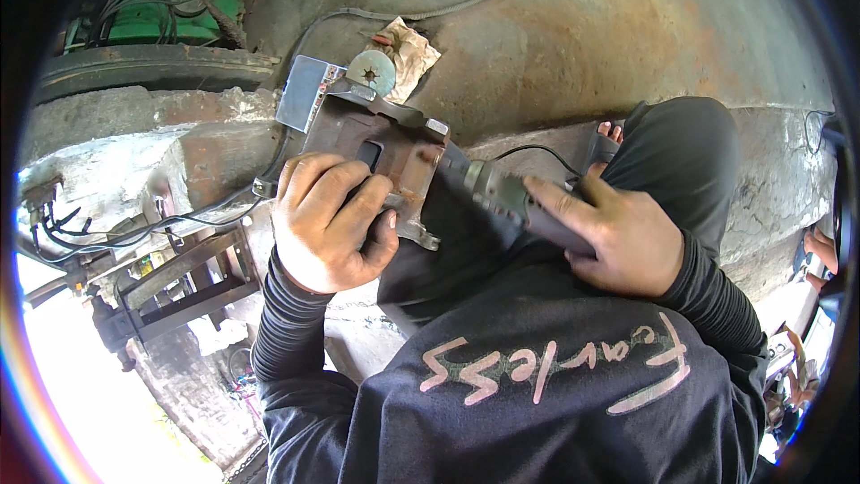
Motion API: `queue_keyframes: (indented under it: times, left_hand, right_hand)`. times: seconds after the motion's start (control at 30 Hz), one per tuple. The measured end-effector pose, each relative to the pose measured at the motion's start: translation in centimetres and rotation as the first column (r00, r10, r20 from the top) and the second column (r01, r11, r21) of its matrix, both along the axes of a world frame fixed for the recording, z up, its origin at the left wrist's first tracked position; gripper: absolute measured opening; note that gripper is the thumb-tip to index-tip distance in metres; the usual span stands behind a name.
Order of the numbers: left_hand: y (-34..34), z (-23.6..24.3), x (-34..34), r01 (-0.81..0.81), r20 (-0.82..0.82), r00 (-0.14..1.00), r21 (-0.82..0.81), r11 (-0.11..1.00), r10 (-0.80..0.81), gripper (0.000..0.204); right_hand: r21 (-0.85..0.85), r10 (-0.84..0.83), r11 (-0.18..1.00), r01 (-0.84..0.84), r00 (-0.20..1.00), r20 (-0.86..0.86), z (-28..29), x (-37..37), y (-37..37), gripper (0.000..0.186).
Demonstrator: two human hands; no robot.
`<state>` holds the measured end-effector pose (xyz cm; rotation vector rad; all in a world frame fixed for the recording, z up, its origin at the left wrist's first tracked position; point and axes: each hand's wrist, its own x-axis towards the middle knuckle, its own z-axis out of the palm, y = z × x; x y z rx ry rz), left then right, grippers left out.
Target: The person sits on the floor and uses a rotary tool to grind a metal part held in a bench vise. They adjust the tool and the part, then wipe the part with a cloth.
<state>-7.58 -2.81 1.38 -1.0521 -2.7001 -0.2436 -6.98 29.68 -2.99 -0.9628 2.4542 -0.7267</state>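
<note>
Metal bracket held steady beside a handheld grinder

A rough metal bracket is gripped in the left hand, its fingers curled over the near left edge. The casting is held tilted in front of the body, above the dark trousers at the lap; a slot is seen in its face, and a lug is shown at its lower corner. A handheld grinder is grasped in the right hand, with the forefinger laid along the body and the head pointed at the bracket's right side. Whether the two are touching cannot be told — the tool's front end is blurred. Beyond the bracket, a pale round disc with a notched centre hole is seen beside a crumpled sheet of brown paper; a flat rectangular box is placed to their left. A grey cable is stretched across the stained floor — a green machine is seen at the upper left.
</note>
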Motion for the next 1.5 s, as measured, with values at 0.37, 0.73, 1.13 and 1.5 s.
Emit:
queue_keyframes:
  times: [0.37,0.73,1.13,1.5]
  left_hand:
    - [0.0,0.0,0.0,0.000,0.001,1.000,0.013,1.000,0.000,0.033]
    - [-0.1,0.1,0.0,0.005,0.000,1.000,0.014,1.000,-0.005,0.031]
    - [-0.3,-0.1,0.1,0.003,0.001,1.000,0.014,1.000,-0.003,0.030]
    - [-0.4,-0.2,0.2,-0.013,0.006,1.000,0.016,1.000,0.013,0.030]
  right_hand:
    - [-0.032,0.137,0.990,-0.134,0.983,0.124,0.0,0.0,-0.2,0.098]
    - [0.005,-0.034,0.999,0.035,0.999,-0.035,-0.2,-0.1,-0.6,0.097]
    - [-0.043,0.079,0.996,-0.078,0.996,0.033,-0.2,-0.2,-0.9,0.091]
    - [-0.021,0.040,0.999,-0.040,0.999,-0.024,-0.5,-0.2,-1.1,0.094]
